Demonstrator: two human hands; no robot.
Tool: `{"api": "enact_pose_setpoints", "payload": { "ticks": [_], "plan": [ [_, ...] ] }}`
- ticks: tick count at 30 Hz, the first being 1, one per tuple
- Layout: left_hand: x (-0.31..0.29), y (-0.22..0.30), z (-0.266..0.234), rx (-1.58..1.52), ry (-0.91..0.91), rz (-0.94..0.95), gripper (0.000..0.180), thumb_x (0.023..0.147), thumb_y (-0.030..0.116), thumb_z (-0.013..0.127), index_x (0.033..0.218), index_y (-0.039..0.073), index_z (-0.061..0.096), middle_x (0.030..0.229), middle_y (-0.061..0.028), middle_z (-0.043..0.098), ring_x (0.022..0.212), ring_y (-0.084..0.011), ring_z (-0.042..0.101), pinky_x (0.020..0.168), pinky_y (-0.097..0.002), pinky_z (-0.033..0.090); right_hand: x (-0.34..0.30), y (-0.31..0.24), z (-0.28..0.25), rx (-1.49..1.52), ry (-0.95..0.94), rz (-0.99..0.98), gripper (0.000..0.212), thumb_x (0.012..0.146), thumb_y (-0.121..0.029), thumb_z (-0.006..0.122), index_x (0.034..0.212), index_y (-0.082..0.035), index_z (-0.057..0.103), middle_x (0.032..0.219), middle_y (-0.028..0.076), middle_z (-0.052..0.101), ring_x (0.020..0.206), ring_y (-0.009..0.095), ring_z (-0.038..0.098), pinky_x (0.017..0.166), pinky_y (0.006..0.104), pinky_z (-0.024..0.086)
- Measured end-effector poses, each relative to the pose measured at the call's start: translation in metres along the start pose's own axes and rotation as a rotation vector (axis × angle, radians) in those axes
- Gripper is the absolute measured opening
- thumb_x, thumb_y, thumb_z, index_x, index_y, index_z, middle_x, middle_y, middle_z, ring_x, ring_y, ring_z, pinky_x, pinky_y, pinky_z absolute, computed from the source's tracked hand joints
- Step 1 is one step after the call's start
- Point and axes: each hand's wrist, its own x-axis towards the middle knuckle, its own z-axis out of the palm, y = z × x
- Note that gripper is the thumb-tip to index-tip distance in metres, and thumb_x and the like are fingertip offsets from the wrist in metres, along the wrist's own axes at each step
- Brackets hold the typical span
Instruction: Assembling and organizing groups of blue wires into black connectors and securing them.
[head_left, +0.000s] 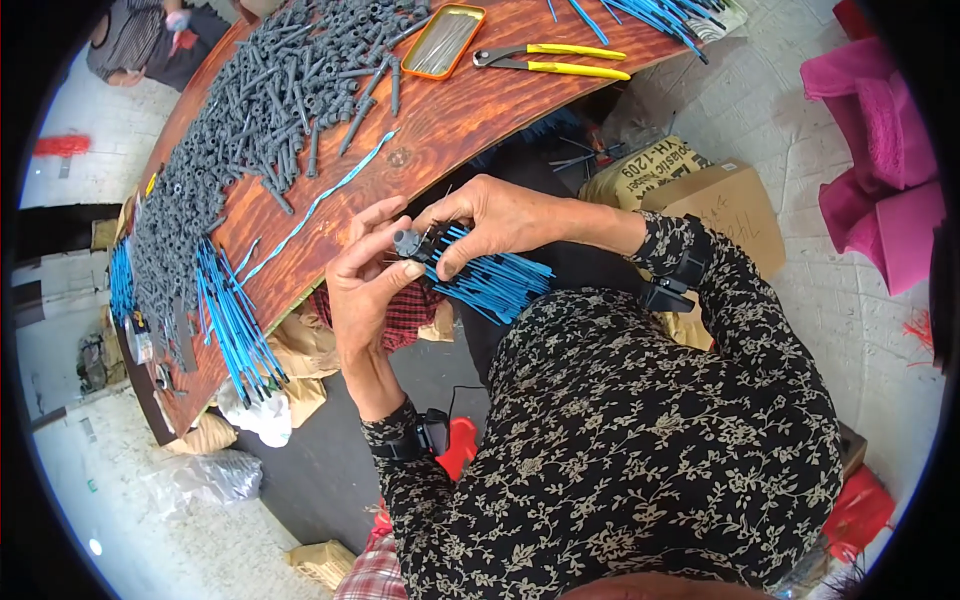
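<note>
My left hand (362, 275) is closed on a grey plastic tube piece (407, 242), which sits between thumb and fingers in front of the table edge. Close beside it, my right hand (490, 222) has its thumb and fingers bent together over the dark ends of a bundle of thin blue sticks (500, 287). What the right fingertips pinch is hidden among those ends. The bundle reaches over my lap, its blue ends toward my body.
On the wooden table (430, 135) lie a big heap of grey plastic tubes (290, 80), an orange-rimmed tray of thin metal pins (445, 42), yellow-handled pliers (550, 62) and a blue-white cord (320, 210). More blue sticks (235, 320) overhang the left edge. A cardboard box (735, 215) stands right.
</note>
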Motion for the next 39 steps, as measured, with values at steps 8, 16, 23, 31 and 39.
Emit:
{"api": "enact_pose_setpoints", "payload": {
  "ticks": [8,16,23,31,39],
  "plan": [
    [0.013,0.004,-0.013,0.096,0.019,-0.027,0.049,0.071,-0.007,0.079,0.118,0.003,0.069,0.107,-0.0066,0.060,0.097,-0.0133,0.058,0.078,-0.0259,0.050,0.004,-0.008,-0.001,-0.023,0.085,0.024,0.043,0.077,-0.017,0.079,0.117,-0.003,0.068,0.091,0.005,0.071,0.082,0.006,0.063,0.074,0.0261,0.052],
    [0.011,0.025,0.001,0.090,0.140,-0.328,0.068,0.076,-0.006,0.076,0.139,0.003,0.051,0.081,-0.0022,0.065,0.069,-0.0088,0.061,0.060,-0.0202,0.049,0.001,0.000,0.000,-0.099,0.132,-0.012,0.047,0.076,-0.021,0.079,0.118,-0.004,0.068,0.093,0.009,0.073,0.082,0.010,0.067,0.076,0.0283,0.053],
    [0.005,0.037,0.017,0.129,0.209,-0.407,0.076,0.080,-0.006,0.073,0.147,0.004,0.039,0.084,-0.0065,0.068,0.071,-0.0111,0.064,0.061,-0.0224,0.051,-0.006,0.000,-0.001,-0.113,0.192,-0.025,0.052,0.071,-0.030,0.081,0.116,-0.007,0.070,0.092,0.014,0.073,0.083,0.023,0.071,0.078,0.0329,0.053],
    [0.004,0.044,0.031,0.115,0.360,-0.384,0.060,0.083,-0.007,0.069,0.139,0.000,0.050,0.092,-0.0094,0.069,0.073,-0.0125,0.065,0.065,-0.0246,0.054,-0.004,0.002,0.003,-0.241,0.292,-0.107,0.052,0.072,-0.025,0.081,0.118,-0.005,0.068,0.093,0.017,0.072,0.083,0.026,0.071,0.075,0.0333,0.053],
    [0.017,0.074,0.030,0.150,0.405,-0.353,0.050,0.084,-0.008,0.068,0.132,-0.003,0.056,0.088,-0.0046,0.066,0.075,-0.0111,0.062,0.073,-0.0246,0.054,0.020,-0.005,0.010,-0.197,0.418,-0.241,0.049,0.073,-0.026,0.080,0.116,-0.006,0.069,0.090,0.018,0.070,0.080,0.030,0.070,0.073,0.0369,0.052]
  ]
}}
